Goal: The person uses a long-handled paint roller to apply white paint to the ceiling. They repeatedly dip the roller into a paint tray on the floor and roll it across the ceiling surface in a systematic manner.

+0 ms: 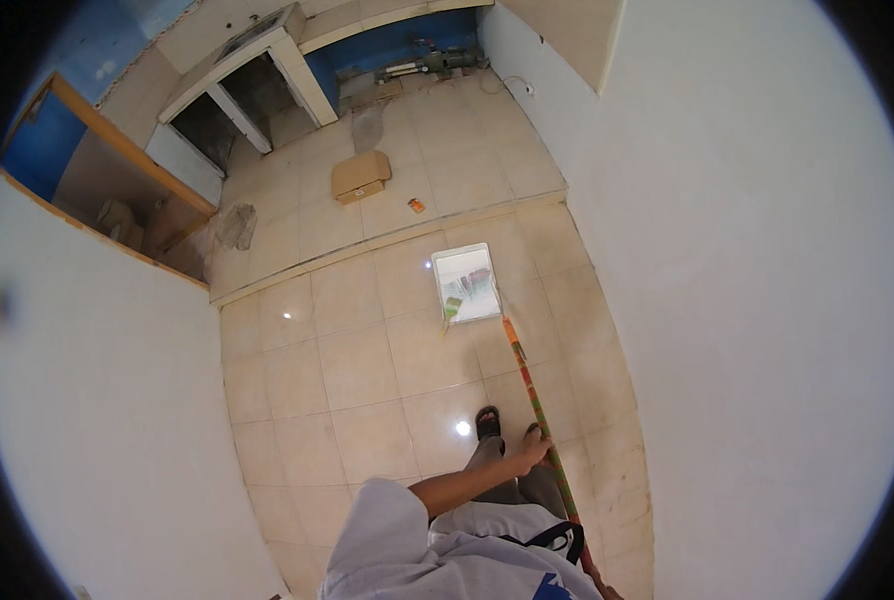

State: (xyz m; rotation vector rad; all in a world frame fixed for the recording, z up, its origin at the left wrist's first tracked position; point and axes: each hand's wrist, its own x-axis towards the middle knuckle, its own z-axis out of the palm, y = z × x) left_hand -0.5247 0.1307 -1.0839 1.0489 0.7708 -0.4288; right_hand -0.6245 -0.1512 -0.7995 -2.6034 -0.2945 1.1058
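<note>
Pole (537,400) of the paint roller, long and banded orange and green, runs from low at my right side up and away across the tiled floor (347,370) to the white paint tray (467,283). Its far end reaches the near right corner of the tray, where the roller head sits; I cannot make out the head itself clearly. My left hand (529,452) is closed around the pole partway along it, my bare forearm reaching out from a white sleeve across my body. My right hand (595,580) is at the very bottom edge, low on the pole; only a sliver of it shows, and I cannot tell how it is set.

The tray lies flat on the floor just beside the white wall on my right, with a small green and white thing (453,307) at its near left corner. My feet in dark sandals (488,420) stand on the tiles just under my left hand. Farther off, past a step line in the floor, a cardboard box (361,176) lies on the tiles, with a small orange object (417,205) near it. A white desk frame (257,70) stands against the blue far wall.
</note>
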